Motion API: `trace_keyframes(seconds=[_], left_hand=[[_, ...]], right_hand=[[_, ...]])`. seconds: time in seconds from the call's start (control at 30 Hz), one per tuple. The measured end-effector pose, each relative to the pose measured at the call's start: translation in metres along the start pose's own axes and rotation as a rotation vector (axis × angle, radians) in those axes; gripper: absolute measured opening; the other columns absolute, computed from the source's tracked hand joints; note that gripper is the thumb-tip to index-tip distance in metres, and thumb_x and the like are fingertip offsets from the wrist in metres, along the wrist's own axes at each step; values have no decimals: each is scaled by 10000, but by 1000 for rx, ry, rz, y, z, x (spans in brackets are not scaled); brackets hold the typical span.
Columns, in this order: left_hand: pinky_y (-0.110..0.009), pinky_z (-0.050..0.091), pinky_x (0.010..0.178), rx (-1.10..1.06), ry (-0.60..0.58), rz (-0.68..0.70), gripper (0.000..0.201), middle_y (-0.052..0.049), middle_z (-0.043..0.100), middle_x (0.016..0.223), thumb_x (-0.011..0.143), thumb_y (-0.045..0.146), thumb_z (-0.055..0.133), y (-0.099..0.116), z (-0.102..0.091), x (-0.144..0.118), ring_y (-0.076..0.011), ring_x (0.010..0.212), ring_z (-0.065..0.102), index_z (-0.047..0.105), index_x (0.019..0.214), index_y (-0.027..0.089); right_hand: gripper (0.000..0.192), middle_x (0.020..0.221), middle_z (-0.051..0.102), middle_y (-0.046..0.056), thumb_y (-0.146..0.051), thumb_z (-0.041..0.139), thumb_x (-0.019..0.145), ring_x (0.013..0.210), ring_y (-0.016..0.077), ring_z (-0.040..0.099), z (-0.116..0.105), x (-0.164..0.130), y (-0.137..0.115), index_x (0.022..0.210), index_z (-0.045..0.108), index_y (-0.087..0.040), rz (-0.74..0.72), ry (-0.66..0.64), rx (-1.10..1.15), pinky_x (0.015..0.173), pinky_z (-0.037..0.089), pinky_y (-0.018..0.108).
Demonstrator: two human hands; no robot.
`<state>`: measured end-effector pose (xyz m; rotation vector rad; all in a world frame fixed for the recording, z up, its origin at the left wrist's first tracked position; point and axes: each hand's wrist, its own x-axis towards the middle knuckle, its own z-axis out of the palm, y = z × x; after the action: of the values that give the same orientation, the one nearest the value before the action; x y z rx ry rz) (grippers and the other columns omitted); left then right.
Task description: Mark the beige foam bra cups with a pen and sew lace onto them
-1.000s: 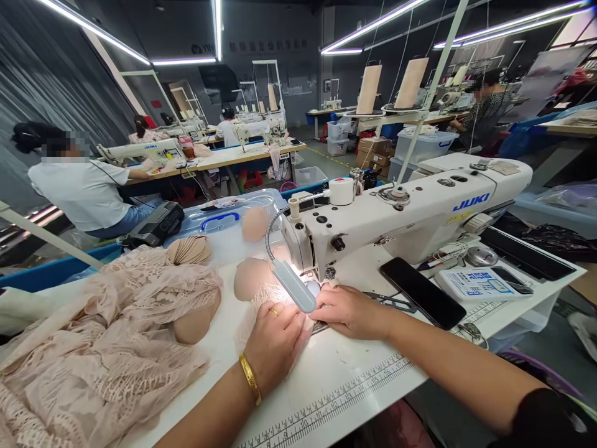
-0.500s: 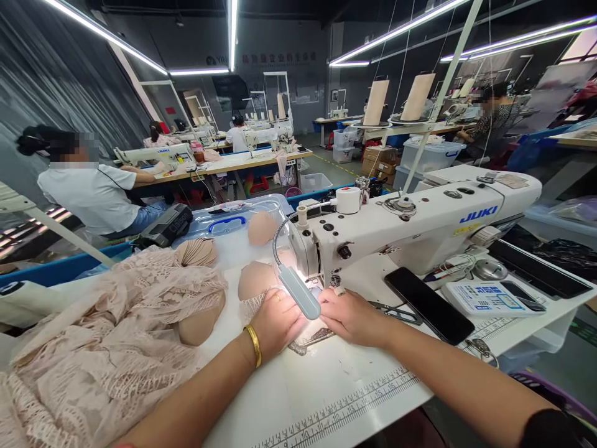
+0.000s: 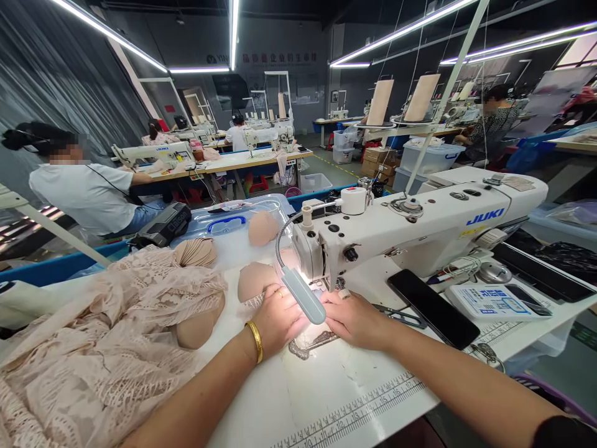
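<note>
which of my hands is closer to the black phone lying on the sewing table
Right. Your right hand lies just left of the black phone, with scissors between; your left hand is farther left, beyond the lamp head.

I sit in a big dark room with a grey back wall (image 3: 280, 37). Long bright white light strips (image 3: 232, 25) run across the black ceiling. A shiny grey curtain (image 3: 51, 74) hangs on my left. Rows of long wooden work tables (image 3: 242, 160) stand on the grey floor (image 3: 326, 163). Clear plastic storage boxes (image 3: 426, 152) and brown cardboard boxes (image 3: 377, 160) sit on the floor near them.
</note>
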<state>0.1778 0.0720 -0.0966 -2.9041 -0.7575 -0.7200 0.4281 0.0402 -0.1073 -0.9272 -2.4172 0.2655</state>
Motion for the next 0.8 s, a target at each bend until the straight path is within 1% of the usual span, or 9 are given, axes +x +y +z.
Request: trace_keyframes(seconds=[0.17, 0.33, 0.47, 0.63, 0.8], left_hand=[[-443, 379, 855, -9, 2, -14, 338, -50, 708, 773, 1045, 267, 497, -1, 1, 2, -243, 831, 638, 665, 761, 195], [-447, 408, 907, -31, 39, -11, 378, -42, 713, 754, 1064, 289, 468, -2, 1, 5, -245, 882, 676, 680, 763, 205], [-441, 430, 920, -35, 51, -17, 333, -43, 730, 777, 1047, 298, 511, -2, 1, 4, -245, 892, 682, 702, 788, 210], [-448, 440, 951, -31, 26, -18, 263, -50, 756, 848, 1008, 266, 546, -3, 1, 3, -252, 928, 683, 717, 814, 218], [-464, 414, 915, -7, -5, -49, 233, -60, 759, 895, 991, 232, 538, -7, 1, 5, -265, 920, 658, 716, 841, 217]], right_hand=[[196, 957, 647, 58, -75, 471, 926, 762, 189, 491, -1, -2, 0, 899, 621, -198, -15, 15, -13, 680, 355, 312], [217, 921, 626, 49, -30, 465, 894, 730, 177, 459, -2, -3, -3, 877, 608, -192, -20, 13, -35, 655, 338, 299], [210, 925, 616, 46, -38, 467, 911, 704, 171, 416, -2, -3, -4, 878, 606, -192, -29, 20, -59, 636, 314, 299], [206, 931, 621, 43, -24, 494, 898, 719, 170, 412, 0, -2, -3, 889, 616, -189, -30, 2, -95, 629, 293, 298], [194, 940, 614, 46, -29, 508, 889, 742, 176, 414, 2, -3, -4, 883, 616, -190, -21, 7, -106, 625, 294, 296]])
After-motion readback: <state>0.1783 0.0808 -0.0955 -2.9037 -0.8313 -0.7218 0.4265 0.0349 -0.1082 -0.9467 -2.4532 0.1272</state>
